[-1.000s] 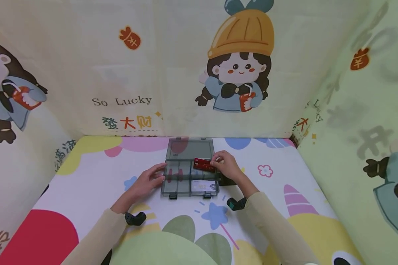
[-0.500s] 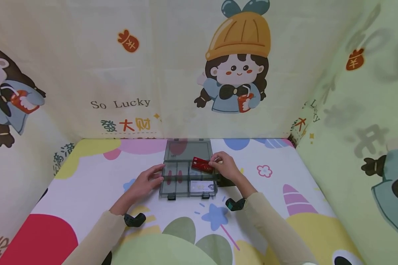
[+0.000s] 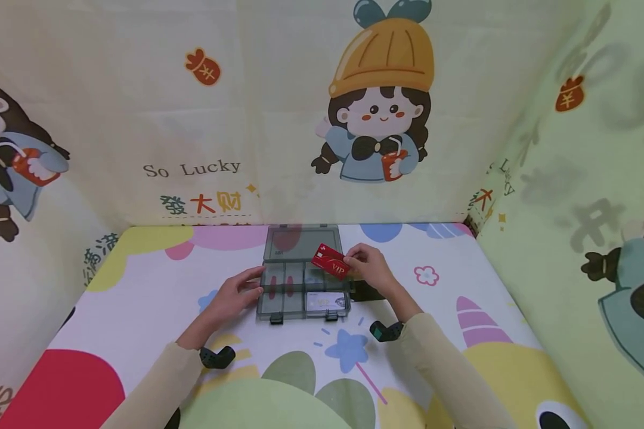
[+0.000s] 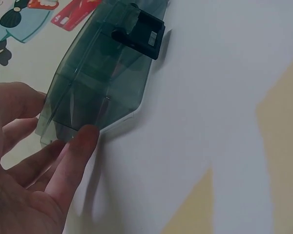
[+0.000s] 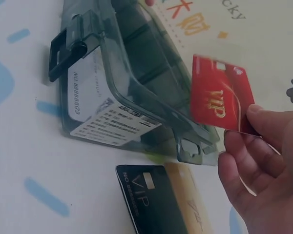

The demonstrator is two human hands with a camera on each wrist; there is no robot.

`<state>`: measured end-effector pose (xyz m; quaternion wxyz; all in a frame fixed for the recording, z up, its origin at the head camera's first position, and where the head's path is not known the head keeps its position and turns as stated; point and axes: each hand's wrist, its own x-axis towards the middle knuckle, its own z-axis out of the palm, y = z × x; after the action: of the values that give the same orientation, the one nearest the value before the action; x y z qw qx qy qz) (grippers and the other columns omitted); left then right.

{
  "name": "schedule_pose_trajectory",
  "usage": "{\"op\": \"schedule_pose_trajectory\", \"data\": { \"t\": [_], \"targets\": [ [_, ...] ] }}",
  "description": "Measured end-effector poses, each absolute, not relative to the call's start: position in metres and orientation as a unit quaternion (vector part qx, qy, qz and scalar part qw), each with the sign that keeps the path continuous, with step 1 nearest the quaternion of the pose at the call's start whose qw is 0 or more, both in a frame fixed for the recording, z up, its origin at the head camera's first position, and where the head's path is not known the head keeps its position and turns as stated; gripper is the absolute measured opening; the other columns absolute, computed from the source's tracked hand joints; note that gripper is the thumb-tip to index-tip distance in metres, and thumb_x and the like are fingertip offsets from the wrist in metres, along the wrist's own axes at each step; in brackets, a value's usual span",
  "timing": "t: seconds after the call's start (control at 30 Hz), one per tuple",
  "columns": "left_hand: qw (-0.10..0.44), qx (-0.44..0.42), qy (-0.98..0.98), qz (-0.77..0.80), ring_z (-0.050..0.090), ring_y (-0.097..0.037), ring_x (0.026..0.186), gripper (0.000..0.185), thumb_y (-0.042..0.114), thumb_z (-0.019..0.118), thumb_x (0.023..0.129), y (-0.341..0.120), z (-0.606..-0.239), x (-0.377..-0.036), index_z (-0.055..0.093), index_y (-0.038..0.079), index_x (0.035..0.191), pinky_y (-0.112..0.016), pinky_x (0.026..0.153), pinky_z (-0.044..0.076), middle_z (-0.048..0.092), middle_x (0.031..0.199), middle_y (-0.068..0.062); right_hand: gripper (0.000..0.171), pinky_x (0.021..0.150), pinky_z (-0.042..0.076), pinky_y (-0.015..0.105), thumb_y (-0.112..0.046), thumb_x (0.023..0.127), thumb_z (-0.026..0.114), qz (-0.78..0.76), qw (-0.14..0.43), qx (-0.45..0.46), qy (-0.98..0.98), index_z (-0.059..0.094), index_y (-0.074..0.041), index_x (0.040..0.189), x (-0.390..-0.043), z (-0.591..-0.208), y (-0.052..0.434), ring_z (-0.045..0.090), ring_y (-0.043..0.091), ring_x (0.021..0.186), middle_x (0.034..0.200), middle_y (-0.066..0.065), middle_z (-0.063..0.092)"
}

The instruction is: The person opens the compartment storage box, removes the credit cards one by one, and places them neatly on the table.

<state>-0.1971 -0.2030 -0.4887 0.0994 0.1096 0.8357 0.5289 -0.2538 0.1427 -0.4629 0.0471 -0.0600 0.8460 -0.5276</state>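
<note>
Red VIP card (image 3: 331, 261), pinched at one edge by the right hand's (image 3: 370, 268) fingers, leaving its face unobstructed, over the open translucent compartment box (image 3: 294, 313), which the left hand's (image 3: 238, 293) spread fingers touch, presumably for steadiness.

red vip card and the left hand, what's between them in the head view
In the head view, the left-side compartments of the grey see-through box lie between the left hand and the red VIP card.
</note>
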Motion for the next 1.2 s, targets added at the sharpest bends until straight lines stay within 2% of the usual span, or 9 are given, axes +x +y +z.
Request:
{"op": "schedule_pose_trajectory", "data": {
  "t": [0.33,0.5,0.77,1.0,1.2],
  "targets": [
    [0.091,0.109,0.837,0.528,0.051,-0.038,0.127,0.053,0.017,0.058,0.097,-0.202,-0.486,-0.194,0.041,0.012,0.147,-0.051,0.101,0.047,0.045,0.146,-0.020,0.019,0.081,0.059,0.031,-0.019,0.094,0.063,-0.540,0.045,-0.055,0.839,0.064,-0.008,0.110,-0.250,-0.460,0.163,0.064,0.023,0.095,0.106,0.013,0.069],
    [0.095,0.103,0.839,0.525,0.050,-0.038,0.129,0.053,0.016,0.056,0.098,-0.200,-0.485,-0.194,0.040,0.013,0.148,-0.052,0.102,0.046,0.045,0.147,-0.020,0.023,0.085,0.058,0.034,-0.019,0.095,0.062,-0.543,0.047,-0.051,0.837,0.065,-0.008,0.115,-0.246,-0.458,0.171,0.062,0.026,0.102,0.114,0.014,0.068],
    [0.098,0.103,0.836,0.530,0.050,-0.038,0.128,0.054,0.018,0.057,0.097,-0.200,-0.486,-0.192,0.038,0.012,0.148,-0.045,0.096,0.052,0.043,0.148,-0.019,0.022,0.084,0.058,0.033,-0.018,0.095,0.061,-0.524,0.044,-0.051,0.849,0.067,-0.010,0.114,-0.246,-0.460,0.180,0.061,0.027,0.104,0.119,0.014,0.067],
    [0.100,0.110,0.832,0.535,0.049,-0.038,0.128,0.054,0.016,0.056,0.098,-0.202,-0.488,-0.194,0.037,0.010,0.149,-0.039,0.093,0.055,0.043,0.148,-0.019,0.023,0.089,0.057,0.038,-0.020,0.095,0.061,-0.532,0.059,-0.035,0.844,0.066,-0.010,0.115,-0.248,-0.463,0.186,0.059,0.030,0.110,0.121,0.013,0.065],
    [0.118,0.101,0.822,0.547,0.047,-0.038,0.129,0.055,0.017,0.056,0.098,-0.202,-0.489,-0.197,0.036,0.015,0.149,-0.033,0.087,0.058,0.041,0.149,-0.017,0.027,0.089,0.057,0.037,-0.021,0.096,0.060,-0.541,0.064,-0.033,0.838,0.065,-0.007,0.119,-0.244,-0.463,0.191,0.058,0.030,0.110,0.122,0.015,0.064]
  ]
}}
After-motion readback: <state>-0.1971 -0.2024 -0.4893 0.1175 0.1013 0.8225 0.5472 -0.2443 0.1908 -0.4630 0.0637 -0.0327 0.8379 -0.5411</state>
